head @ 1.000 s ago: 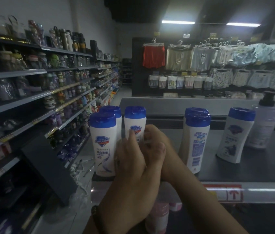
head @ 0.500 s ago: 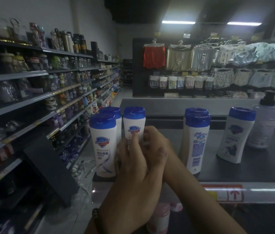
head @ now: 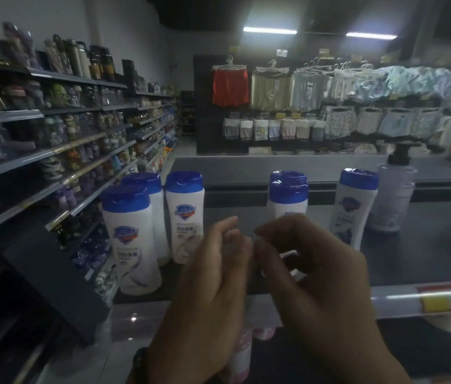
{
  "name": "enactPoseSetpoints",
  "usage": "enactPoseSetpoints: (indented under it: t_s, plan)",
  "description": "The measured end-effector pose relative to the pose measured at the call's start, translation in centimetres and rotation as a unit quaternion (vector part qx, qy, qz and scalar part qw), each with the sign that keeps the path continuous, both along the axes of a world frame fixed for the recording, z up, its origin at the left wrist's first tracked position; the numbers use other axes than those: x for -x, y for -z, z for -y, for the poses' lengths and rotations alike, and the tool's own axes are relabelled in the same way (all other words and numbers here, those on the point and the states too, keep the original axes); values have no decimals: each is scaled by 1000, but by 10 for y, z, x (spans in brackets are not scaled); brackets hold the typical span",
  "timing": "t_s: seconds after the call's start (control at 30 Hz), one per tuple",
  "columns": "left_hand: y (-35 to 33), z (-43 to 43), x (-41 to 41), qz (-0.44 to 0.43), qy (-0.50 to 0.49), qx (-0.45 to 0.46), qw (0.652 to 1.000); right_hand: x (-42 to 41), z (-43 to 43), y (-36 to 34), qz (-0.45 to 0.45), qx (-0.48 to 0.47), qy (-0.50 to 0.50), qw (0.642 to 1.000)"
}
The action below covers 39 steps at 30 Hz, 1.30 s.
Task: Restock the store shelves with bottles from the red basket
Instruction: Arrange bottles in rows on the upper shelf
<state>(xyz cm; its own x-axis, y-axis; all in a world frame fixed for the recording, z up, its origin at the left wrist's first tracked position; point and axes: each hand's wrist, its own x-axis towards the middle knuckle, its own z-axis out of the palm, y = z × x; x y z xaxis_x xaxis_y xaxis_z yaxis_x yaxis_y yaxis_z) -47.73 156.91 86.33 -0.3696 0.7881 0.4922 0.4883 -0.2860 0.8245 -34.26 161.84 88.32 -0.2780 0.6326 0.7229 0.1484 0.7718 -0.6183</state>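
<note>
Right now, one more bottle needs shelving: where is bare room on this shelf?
A bare gap lies between the left three bottles and the middle pair. More bare shelf lies before the pump bottle. The left end is crowded.

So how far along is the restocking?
Six white plastic bottles with blue caps already stand on the dark shelf. Nothing is in hand: the left hand and right hand hover before them, fingers loosely curled, empty. The red basket is out of view, so what remains cannot be told.

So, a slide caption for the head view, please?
Left hand and right hand, both empty, before white blue-capped plastic bottles on dark shelf.
</note>
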Motion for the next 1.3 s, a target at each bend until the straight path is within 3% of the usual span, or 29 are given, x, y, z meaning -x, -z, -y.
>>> enactPoseSetpoints:
  t_s: [0.13, 0.27, 0.53, 1.03, 1.3]
  plan:
    - [-3, -11, -7, -30, 27, 35, 999, -24, -13, 5, -3, -16, 111, 994]
    - [-2, -21, -17, -26, 59, 54, 996, -35, -32, 16, 38, 66, 145, 986]
    - [3, -30, -22, -46, 48, 65, 996, -30, -47, 30, 103, 96, 137, 980]
    - [-2, -25, -39, -58, 3, 71, 996, -38, -59, 26, 98, 100, 76, 987]
    - [-5, -27, -38, -54, -11, 77, 996, -48, -68, 19, 92, 165, 9, 982]
